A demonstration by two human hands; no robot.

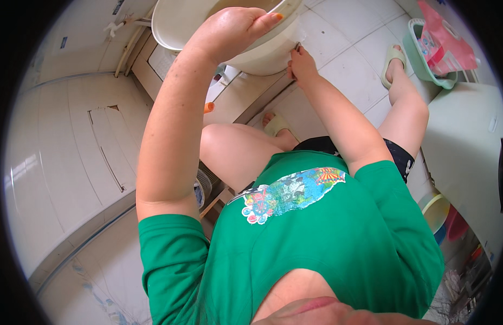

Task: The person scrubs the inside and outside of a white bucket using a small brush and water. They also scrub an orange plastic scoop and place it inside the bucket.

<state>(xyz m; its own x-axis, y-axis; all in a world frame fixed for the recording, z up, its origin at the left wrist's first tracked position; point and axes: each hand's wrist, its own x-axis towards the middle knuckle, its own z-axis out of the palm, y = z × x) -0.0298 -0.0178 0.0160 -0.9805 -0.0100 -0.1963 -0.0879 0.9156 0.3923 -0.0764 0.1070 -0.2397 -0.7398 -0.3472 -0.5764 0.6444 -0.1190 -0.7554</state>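
A large cream plastic bucket (261,61) stands tilted at the top centre, its pale rim and part of its inside showing. My left hand (235,32) is closed over the near rim, thumb pointing right; its fingertips are hidden. Lower down, to the right of the bucket's wall, my right hand (303,67) has curled fingers around a small dark object (298,46), mostly covered by the fingers. What that object is cannot be told, nor whether the hand touches the bucket.
Under the bucket runs a raised tiled ledge (251,91). A green plastic basin (416,36) with pink packaging stands at upper right, near my slippered foot. To the right is a pale green surface (467,122), with coloured basins (435,211) beneath. A white tap (113,28) projects at upper left.
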